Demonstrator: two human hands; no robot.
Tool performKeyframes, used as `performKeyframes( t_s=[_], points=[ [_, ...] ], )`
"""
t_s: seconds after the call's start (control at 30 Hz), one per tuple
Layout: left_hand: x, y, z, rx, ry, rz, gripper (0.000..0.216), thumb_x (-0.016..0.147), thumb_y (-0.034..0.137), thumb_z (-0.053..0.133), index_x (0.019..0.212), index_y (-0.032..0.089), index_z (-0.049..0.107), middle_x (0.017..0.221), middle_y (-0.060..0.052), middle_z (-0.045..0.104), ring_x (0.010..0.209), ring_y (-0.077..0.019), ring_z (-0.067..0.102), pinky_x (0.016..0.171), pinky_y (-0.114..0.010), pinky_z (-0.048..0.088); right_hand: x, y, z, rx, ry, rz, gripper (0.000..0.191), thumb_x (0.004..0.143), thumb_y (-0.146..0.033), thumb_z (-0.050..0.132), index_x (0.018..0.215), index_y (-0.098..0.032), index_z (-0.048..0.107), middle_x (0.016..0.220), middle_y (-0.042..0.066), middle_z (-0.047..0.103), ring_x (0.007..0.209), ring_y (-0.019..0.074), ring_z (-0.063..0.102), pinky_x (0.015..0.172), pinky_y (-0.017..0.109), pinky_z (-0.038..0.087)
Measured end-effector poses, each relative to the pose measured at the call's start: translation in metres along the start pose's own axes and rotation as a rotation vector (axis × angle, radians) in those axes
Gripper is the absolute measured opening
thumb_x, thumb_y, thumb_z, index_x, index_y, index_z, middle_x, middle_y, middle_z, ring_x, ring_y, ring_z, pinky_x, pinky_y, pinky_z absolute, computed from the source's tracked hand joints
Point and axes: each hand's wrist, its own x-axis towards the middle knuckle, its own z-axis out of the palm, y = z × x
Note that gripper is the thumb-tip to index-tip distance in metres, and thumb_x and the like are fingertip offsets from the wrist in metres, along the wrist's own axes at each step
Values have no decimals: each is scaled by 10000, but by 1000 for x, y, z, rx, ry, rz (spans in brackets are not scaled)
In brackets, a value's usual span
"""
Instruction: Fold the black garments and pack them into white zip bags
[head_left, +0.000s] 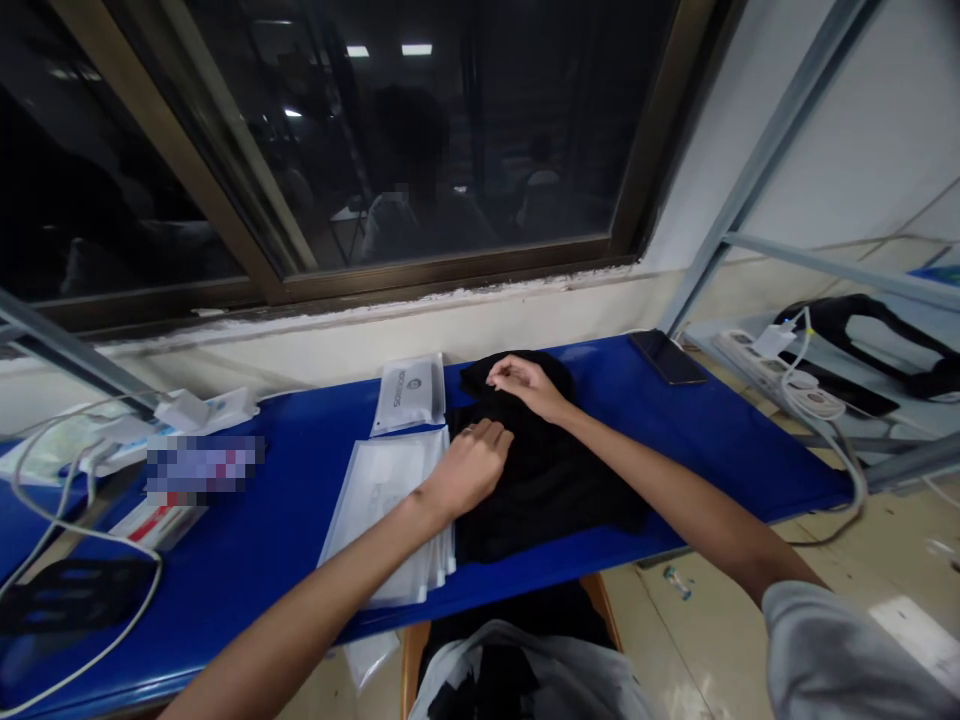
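Left hand (pixel 481 460), right hand (pixel 527 387), curled over black cloth (pixel 551 485) — grip unclear; white pouch (pixel 427 405) bears round logo (pixel 413 384), blurred lettering (pixel 397 390).

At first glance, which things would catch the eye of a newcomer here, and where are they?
Probably the left hand and right hand, both at the black cloth on the blue table. Left of the cloth lie whitish zip bags, with a lettered packet behind them. Above, a dark window fills much of the view's top.
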Motion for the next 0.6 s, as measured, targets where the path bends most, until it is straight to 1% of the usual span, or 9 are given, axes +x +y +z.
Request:
performKeyframes(
  t_s=[0.03, 0.1, 0.17, 0.23, 0.27, 0.33, 0.43, 0.5, 0.6],
  points=[
    [2, -9, -5, -139, 61, -38, 289, 872, 34, 529, 1132, 129, 612, 1095, -126, 681, 1056, -271, 651, 942, -414, 535, -1, -10, -7, 54, 25, 1, 333, 944, -511, 594, 1018, -186, 601, 975, 62, 669, 897, 174, 655, 828, 321, 527],
    [6, -27, -17, -409, 178, -122, 338, 884, 94, 564, 1212, 169, 594, 1150, -87, 699, 1086, -236, 665, 983, -380, 527, -5, -34, -18, 52, -46, -55, 375, 970, -522, 558, 1148, -197, 611, 1058, 77, 675, 943, 186, 664, 859, 341, 534],
    [9, -42, -28, -600, 243, -166, 340, 926, 187, 565, 1265, 185, 585, 1204, -79, 700, 1112, -230, 669, 996, -376, 524, -10, -56, -22, -94, -148, -155, 430, 958, -484, 604, 1297, -220, 588, 1177, 88, 663, 1059, 210, 653, 956, 378, 513],
    [9, -51, -34, -704, 254, -184, 360, 972, 286, 539, 1313, 177, 579, 1273, -97, 682, 1174, -247, 650, 1024, -395, 511, -13, -70, -21, -288, -167, -233, 427, 944, -419, 648, 1327, -238, 601, 1219, 79, 669, 1132, 223, 636, 1026, 394, 477],
    [7, -54, -35, -725, 246, -190, 385, 991, 325, 521, 1341, 174, 573, 1314, -108, 665, 1212, -255, 631, 1048, -406, 497, -14, -73, -18, -359, -145, -247, 380, 944, -397, 652, 1289, -239, 633, 1198, 71, 686, 1114, 221, 646, 1018, 386, 482],
    [3, -55, -34, -714, 214, -183, 471, 1006, 373, 509, 1434, 176, 514, 1417, -126, 601, 1308, -270, 566, 1103, -424, 455, -17, -71, -12, -414, -71, -222, 281, 943, -391, 648, 1168, -228, 692, 1100, 53, 723, 975, 201, 680, 905, 343, 526],
    [-3, -54, -31, -613, 159, -118, 649, 1002, 408, 539, 1579, 205, 322, 1485, -142, 528, 1355, -281, 506, 1112, -432, 437, -19, -61, -5, -391, 32, -105, 285, 896, -438, 697, 1062, -207, 718, 931, 34, 725, 734, 161, 645, 689, 285, 522],
    [-7, -56, -31, -560, 157, -103, 610, 1021, 405, 511, 1578, 227, 338, 1351, -127, 608, 1216, -263, 582, 1028, -414, 488, -21, -58, -4, -313, 67, -12, 344, 854, -482, 730, 1041, -193, 722, 847, 25, 700, 647, 142, 598, 607, 266, 489],
    [-11, -61, -36, -543, 172, -144, 465, 1058, 384, 425, 1491, 229, 492, 1067, -73, 661, 959, -210, 628, 881, -358, 523, -21, -62, -7, -195, 44, 100, 387, 810, -532, 757, 939, -168, 736, 744, 9, 662, 603, 128, 564, 552, 245, 442]
  ],
)
